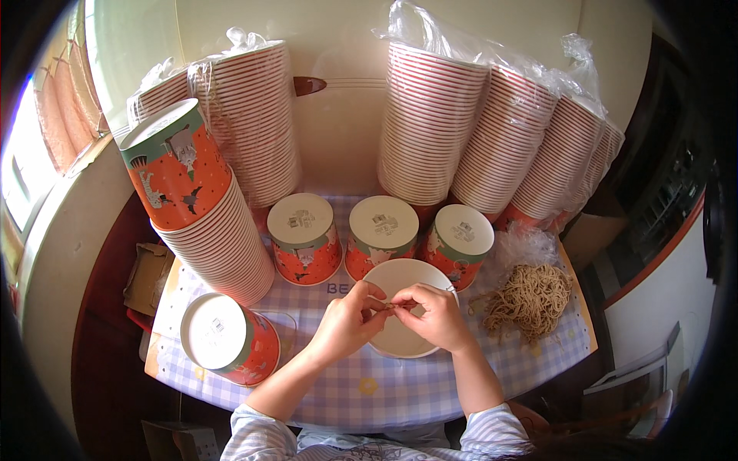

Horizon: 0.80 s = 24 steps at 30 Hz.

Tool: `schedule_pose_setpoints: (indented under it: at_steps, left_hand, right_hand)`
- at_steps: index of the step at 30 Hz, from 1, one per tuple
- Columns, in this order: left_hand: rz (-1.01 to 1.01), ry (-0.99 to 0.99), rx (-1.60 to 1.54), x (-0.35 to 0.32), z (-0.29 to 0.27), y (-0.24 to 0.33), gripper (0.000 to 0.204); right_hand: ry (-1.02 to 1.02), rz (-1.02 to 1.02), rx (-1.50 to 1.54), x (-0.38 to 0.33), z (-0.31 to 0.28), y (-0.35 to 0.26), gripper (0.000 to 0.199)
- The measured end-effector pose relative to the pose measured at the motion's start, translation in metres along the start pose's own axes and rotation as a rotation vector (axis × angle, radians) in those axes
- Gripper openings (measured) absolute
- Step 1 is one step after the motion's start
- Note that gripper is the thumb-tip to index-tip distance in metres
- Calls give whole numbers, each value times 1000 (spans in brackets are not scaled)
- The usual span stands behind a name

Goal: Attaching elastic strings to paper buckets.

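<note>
Checked cloth in pale lilac and white covers the desk (330,399), which stands before a cream wall (342,165). Plastic-wrapped stacks of tubs line its far edge, two at the left (254,127) and more at the right (430,127); a taller pile (211,250) leans by the left edge. Three tubs (301,220) stand base up in a row in front of the wrapped stacks, and another tub (215,330) sits near the front left corner. Close to the middle of the front edge is the open tub (407,343), its mouth up and its white inside showing. Over that mouth the left hand (354,319) and right hand (434,315) meet, thumb and fingers of each pinching a small piece (391,306), too little seen to name surely, though it could be twine. Loose twine (532,301) lies heaped near the right edge. As a judgement, the open tub looks like paper: light, fairly stiff at its rim, easy to dent when squeezed, so it is best held lightly by the rim or with a palm on each side. Twine should be soft, limp and grippy, best pinched near an end, and likely to tangle when pulled from the heap.
</note>
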<state>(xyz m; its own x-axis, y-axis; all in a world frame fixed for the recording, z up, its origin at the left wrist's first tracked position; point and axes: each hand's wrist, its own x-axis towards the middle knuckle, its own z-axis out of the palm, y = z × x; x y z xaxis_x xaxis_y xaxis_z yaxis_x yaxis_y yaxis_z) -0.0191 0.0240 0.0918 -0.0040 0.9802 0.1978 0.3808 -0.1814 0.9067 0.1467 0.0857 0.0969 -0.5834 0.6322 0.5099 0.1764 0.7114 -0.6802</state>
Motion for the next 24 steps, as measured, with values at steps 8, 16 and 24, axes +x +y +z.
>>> schedule_pose_setpoints:
  at_steps: [8,16,24]
  left_hand:
    - [32,19,43,-1,-1,-1,26]
    - [34,48,78,1,-3,0,22]
    - [230,135,270,1,-4,-2,15]
  right_hand:
    - [-20,34,74,1,-5,-3,14]
    - [19,23,22,1,-5,1,10]
    - [-2,62,-17,2,-5,-2,7]
